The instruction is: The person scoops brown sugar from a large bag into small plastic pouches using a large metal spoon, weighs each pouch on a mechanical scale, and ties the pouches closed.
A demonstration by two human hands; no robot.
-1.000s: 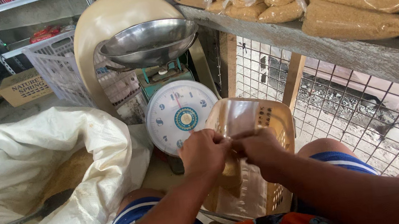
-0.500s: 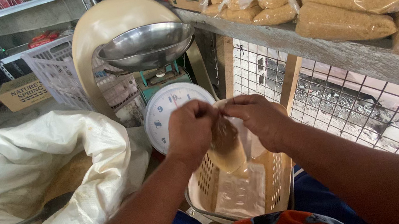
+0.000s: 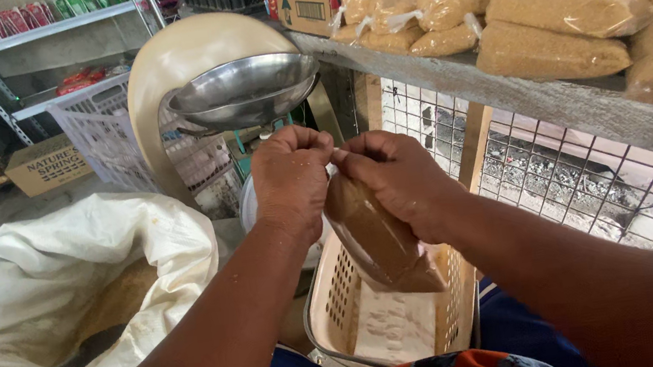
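The person holds a small clear bag (image 3: 382, 236) of brown grain up in front of the scale (image 3: 244, 92), both hands meeting at the bag's neck. The left hand (image 3: 291, 176) is curled shut with fingers pinched on the top of the bag, and the right hand (image 3: 399, 181) is closed on the same neck from the other side, its palm lying along the bag's upper flank. Gripped this way, the neck stays gathered and the weight of the grain hangs below, so the bag dangles tilted rather than resting on anything.

The bag hangs just in front of and below the scale's steel pan (image 3: 244, 90), and straight above a cream basket (image 3: 330, 295) that sits nearer the person than the scale, on their lap or just before it. The basket has only a pale sheet in its bottom, as far as can be seen.

To the left of the scale a big white sack (image 3: 57, 284) lies open, brown grain showing in its mouth. To the right of the scale and above it, a grey shelf (image 3: 555, 93) carries many filled bags (image 3: 556, 45) of the same grain, stacked on their sides. Behind the scale stands a white crate (image 3: 100, 140)
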